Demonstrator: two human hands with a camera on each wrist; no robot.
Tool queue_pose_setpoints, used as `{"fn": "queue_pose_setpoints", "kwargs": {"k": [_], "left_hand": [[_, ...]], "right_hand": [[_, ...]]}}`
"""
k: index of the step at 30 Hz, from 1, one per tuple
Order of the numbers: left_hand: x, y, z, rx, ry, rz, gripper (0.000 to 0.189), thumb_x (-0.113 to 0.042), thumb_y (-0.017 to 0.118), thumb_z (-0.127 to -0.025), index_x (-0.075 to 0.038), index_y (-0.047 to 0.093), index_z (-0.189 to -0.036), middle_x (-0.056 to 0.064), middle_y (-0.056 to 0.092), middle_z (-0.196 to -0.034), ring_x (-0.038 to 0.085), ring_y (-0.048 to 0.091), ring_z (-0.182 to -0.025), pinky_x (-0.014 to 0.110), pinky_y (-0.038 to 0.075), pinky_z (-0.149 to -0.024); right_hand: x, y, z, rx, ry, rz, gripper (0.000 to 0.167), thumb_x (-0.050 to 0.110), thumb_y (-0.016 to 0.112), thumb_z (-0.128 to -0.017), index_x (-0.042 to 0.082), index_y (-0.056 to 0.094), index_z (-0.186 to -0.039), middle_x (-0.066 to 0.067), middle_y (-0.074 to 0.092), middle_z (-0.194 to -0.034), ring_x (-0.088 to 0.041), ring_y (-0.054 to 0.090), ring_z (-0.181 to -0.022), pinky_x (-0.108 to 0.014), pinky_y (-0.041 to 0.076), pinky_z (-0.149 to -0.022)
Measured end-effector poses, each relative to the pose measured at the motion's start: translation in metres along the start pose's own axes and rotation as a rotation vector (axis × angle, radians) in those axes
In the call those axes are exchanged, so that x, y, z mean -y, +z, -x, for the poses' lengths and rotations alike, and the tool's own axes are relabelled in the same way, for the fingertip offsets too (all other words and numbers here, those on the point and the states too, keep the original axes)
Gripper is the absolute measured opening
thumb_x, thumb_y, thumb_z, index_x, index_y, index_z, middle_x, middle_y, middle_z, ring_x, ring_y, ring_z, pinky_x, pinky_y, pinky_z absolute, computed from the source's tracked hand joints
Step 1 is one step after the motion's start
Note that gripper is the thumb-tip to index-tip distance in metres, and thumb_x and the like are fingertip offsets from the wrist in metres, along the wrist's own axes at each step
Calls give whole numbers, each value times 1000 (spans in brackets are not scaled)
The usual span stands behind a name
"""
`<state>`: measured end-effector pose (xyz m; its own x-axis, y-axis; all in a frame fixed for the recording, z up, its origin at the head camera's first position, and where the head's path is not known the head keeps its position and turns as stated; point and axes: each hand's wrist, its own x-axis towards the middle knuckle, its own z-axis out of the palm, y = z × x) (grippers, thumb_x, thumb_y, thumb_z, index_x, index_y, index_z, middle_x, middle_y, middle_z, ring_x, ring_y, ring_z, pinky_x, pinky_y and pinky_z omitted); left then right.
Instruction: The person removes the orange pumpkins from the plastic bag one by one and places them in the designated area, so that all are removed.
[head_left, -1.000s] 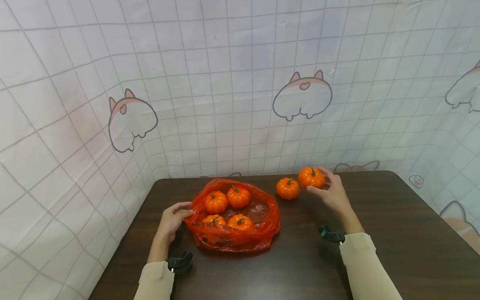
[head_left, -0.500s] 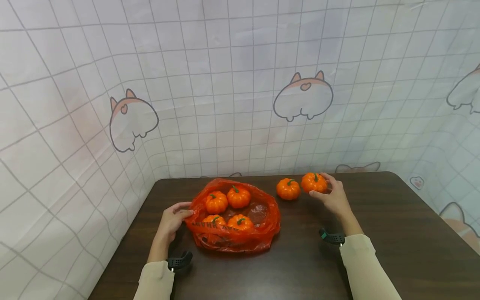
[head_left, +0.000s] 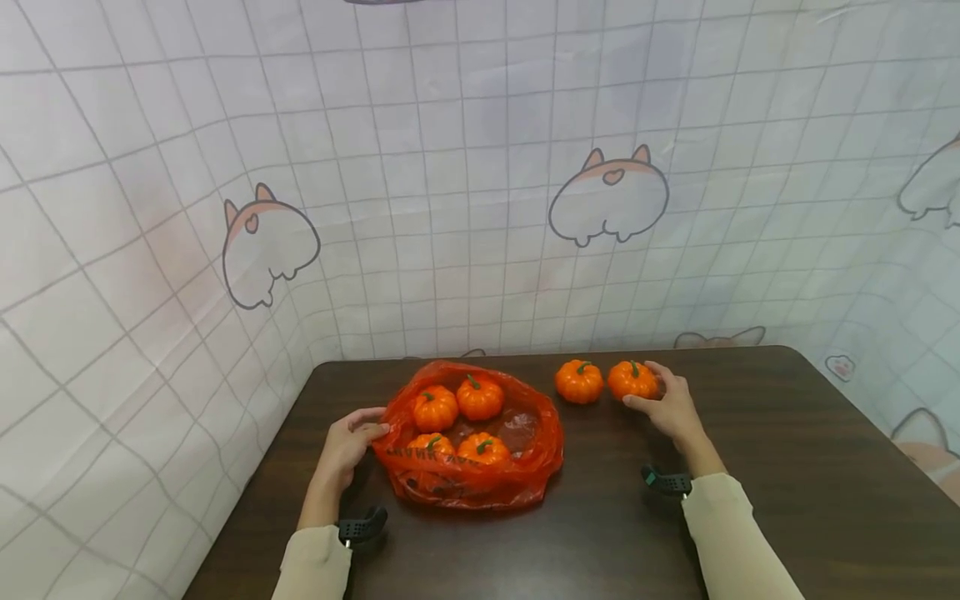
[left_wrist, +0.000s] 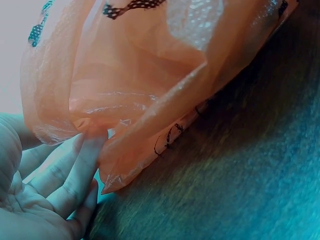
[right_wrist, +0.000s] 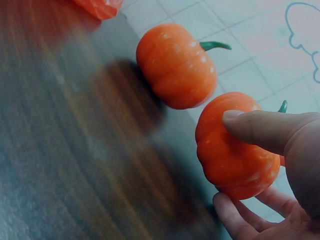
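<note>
Behind 1 dark table [head_left: 585, 533], a white gridded backdrop [head_left: 450, 217] shows cartoon animals [head_left: 609, 202]

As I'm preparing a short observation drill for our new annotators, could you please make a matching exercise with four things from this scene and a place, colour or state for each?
Things
1. Left hand
2. Plastic bag
3. Table
4. Right hand

Descriptions
A. Dark brown, with a wood-grain look
B. Gripping a miniature pumpkin between thumb and fingers
C. Pinching the rim of something red
D. Red, with four pumpkins visible through its opening

Right pairs: 1-C, 2-D, 3-A, 4-B
</note>
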<state>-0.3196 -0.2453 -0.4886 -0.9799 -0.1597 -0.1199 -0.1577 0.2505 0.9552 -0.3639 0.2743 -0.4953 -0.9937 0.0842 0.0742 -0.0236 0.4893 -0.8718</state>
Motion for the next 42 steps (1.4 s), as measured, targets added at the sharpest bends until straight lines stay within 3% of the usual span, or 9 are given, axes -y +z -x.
{"fn": "queue_pose_setpoints", "kwargs": {"k": [10, 19, 27, 37, 42], "left_hand": [[0, 0, 0, -1, 12, 13, 39, -17, 71, -96, -6, 66, -133, 4, 78, -106, 12, 65, -96, 28, 49, -85], [0, 1, 0, 2, 9, 1, 38, -17, 71, -96, -8, 66, -132, 5, 77, -109, 16, 66, -100, 35, 49, -94], [1, 0, -2, 3, 15, 7, 38, -17, 71, -96, -8, 67, -132, 1, 78, -105, 13, 66, -98, 34, 48, -92], [0, 1, 1, 2, 7, 16, 38, -18, 72, -96, -7, 67, -132, 3, 78, -105, 18, 66, -102, 48, 45, -104], [0, 1, 0, 1, 11, 20, 38, -18, 71, -97, -7, 66, -133, 4, 78, -106, 16, 66, -99, 47, 45, -104]], "right_hand": [[-4, 3, -4, 31, -20, 15, 83, 18, 75, -93, 5, 27, -160, -35, 24, -151, -52, 34, -136, -66, 31, -114], [-3, 2, -6, 46, -31, 38, 83, 21, 75, -94, 3, 27, -160, -36, 23, -151, -52, 35, -134, -66, 30, -114], [-3, -1, -10, 58, -1, 59, 84, 22, 75, -94, 6, 26, -161, -35, 22, -152, -52, 33, -135, -68, 28, -114], [-3, -1, -18, 61, 1, 79, 84, 22, 74, -94, 5, 26, -161, -36, 22, -153, -53, 32, -138, -67, 25, -116], [-2, 0, -22, 63, 9, 85, 84, 23, 75, -94, 6, 27, -161, -35, 22, -154, -53, 31, -139, -67, 25, -117]]}}
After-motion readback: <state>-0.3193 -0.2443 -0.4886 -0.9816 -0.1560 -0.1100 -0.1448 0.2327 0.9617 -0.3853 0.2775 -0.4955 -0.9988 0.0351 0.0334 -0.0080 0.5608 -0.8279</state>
